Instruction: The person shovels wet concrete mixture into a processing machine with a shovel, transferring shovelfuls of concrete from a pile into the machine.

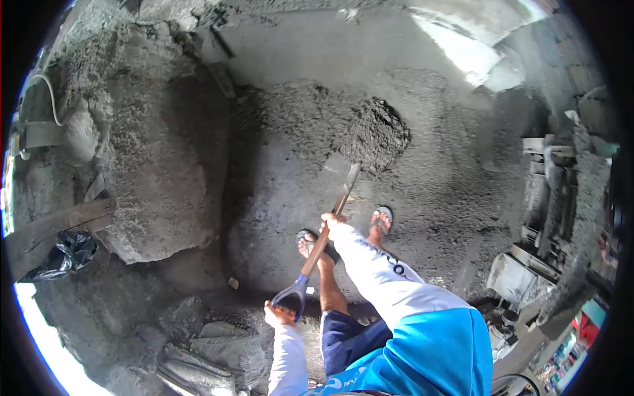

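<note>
A shovel (pixel 316 256) slants across the middle of the view, from its D-shaped handle at the lower left to its flat blade (pixel 338 168). My left hand (pixel 280 315) is closed around the blue-grey grip of that handle. Farther up, my right hand (pixel 332 221) wraps around the wooden shaft. The blade lies low over the floor, its edge right at a heap of wet grey mortar (pixel 380 135). More of the mix is spread thinly around the heap. My feet in flip-flops stand on either side of the shaft's line.
A big heap of grey powdery material (pixel 158 158) rises on the left, with a black plastic bag (pixel 69 254) beside it. Dusty machine parts and blocks (pixel 545 191) line the right side. Crumpled sacks (pixel 221 346) lie at the lower left. A small brick fragment (pixel 233 282) sits near my feet.
</note>
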A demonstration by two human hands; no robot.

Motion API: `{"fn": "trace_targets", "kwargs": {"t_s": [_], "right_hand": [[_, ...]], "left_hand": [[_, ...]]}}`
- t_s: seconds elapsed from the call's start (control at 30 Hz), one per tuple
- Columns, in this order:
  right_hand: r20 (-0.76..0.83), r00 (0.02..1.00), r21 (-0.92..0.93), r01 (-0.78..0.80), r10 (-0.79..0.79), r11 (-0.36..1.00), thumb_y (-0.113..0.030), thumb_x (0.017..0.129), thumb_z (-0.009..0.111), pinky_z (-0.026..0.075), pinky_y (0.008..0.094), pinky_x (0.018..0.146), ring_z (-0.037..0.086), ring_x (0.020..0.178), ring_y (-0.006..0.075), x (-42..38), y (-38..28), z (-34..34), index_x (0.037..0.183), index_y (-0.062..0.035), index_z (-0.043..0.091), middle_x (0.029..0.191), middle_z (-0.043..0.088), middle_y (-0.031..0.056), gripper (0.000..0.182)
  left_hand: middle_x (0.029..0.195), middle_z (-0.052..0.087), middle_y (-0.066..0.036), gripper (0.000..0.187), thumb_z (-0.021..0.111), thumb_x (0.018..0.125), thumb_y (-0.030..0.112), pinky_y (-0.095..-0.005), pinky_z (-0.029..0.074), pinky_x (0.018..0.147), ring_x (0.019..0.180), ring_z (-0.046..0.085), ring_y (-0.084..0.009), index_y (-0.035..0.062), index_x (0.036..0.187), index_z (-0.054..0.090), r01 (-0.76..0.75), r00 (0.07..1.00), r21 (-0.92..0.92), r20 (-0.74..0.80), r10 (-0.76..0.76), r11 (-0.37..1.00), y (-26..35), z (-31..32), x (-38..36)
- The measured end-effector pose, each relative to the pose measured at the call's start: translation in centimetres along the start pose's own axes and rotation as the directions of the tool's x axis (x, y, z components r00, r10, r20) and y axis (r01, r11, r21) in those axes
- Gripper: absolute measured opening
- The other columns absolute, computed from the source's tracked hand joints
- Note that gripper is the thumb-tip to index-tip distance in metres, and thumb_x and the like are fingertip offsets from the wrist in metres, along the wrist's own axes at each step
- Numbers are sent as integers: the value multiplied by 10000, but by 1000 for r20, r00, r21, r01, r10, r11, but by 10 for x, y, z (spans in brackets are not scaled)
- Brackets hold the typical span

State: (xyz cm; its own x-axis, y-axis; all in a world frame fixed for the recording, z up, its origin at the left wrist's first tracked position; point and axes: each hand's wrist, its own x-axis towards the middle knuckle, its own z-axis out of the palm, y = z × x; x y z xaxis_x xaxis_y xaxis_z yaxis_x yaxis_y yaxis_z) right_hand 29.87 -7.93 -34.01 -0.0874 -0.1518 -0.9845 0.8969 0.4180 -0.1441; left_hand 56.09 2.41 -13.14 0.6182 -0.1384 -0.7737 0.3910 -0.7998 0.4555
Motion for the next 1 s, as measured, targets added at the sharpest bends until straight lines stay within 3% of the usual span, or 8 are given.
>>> {"fn": "trace_targets", "kwargs": {"t_s": [0.17, 0.37, 0.53, 0.6, 0.73, 0.83, 0.9, 1.0], "right_hand": [[-28, 988, 183, 157, -155, 971, -64, 787, 647, 495, 430, 466, 546, 507, 223, -121, -15, -55, 800, -16, 563, 657, 533, 91, 98], [-178, 836, 485, 533, -519, 693, -76, 792, 613, 470, 369, 415, 495, 427, 200, -346, -136, -122, 808, -38, 527, 566, 473, 64, 95], [-288, 564, 483, 784, -774, 391, -159, 838, 615, 468, 350, 509, 507, 503, 193, -472, -208, -161, 739, -86, 489, 587, 482, 49, 176], [-190, 609, 545, 718, -770, 433, -157, 840, 615, 473, 362, 521, 505, 512, 193, -464, -210, -158, 757, -85, 492, 607, 486, 44, 164], [-57, 813, 401, 550, -579, 732, -92, 814, 674, 505, 417, 526, 562, 553, 221, -362, -105, -84, 785, -54, 535, 641, 517, 65, 147], [16, 981, 227, 183, -191, 956, -80, 767, 703, 464, 387, 458, 560, 503, 226, -224, 34, -58, 876, 1, 601, 649, 578, 90, 170], [-37, 986, 31, 166, -164, 986, -33, 712, 677, 413, 390, 383, 512, 415, 234, -200, 119, -36, 787, 3, 620, 585, 544, 96, 101], [115, 927, 2, -359, 356, 933, -38, 721, 642, 478, 435, 414, 520, 416, 284, -140, 255, -42, 784, -40, 531, 490, 462, 102, 127]], "left_hand": [[440, 221, 18, 576, 450, 841, 649, -331, 225, 375, 370, 229, -160, 159, 569, 317, 78, 965, 32, 248, -83, 996, 6, -54, 14], [492, 328, 7, 588, 442, 822, 688, -314, 275, 388, 406, 329, -170, 118, 682, 468, 95, 779, 297, 572, -257, 950, 43, 27, -85], [590, 538, -69, 469, 593, 859, 492, -290, 399, 401, 462, 487, -154, 23, 844, 573, -320, 16, -196, 977, 212, 927, 122, 42, -270], [564, 517, -73, 531, 495, 886, 573, -291, 391, 427, 457, 474, -150, 57, 761, 485, -511, 133, -157, 957, 258, 845, 127, 24, -251], [500, 381, -14, 563, 498, 836, 642, -312, 351, 418, 411, 377, -159, 131, 619, 406, -85, 718, 161, 694, -52, 983, 112, -34, -120], [476, 267, 18, 521, 532, 812, 632, -279, 260, 426, 409, 281, -145, 164, 623, 403, 131, 946, 106, 286, -156, 986, 79, -164, -21], [517, 315, 32, 528, 571, 728, 713, -284, 271, 454, 447, 315, -138, 198, 719, 456, -29, 999, 222, -20, 34, 975, 75, -193, -88], [648, 384, 1, 446, 555, 786, 588, -305, 328, 491, 523, 377, -158, 179, 909, 431, -70, 991, 215, -94, 92, 974, 64, -203, -97]]}}
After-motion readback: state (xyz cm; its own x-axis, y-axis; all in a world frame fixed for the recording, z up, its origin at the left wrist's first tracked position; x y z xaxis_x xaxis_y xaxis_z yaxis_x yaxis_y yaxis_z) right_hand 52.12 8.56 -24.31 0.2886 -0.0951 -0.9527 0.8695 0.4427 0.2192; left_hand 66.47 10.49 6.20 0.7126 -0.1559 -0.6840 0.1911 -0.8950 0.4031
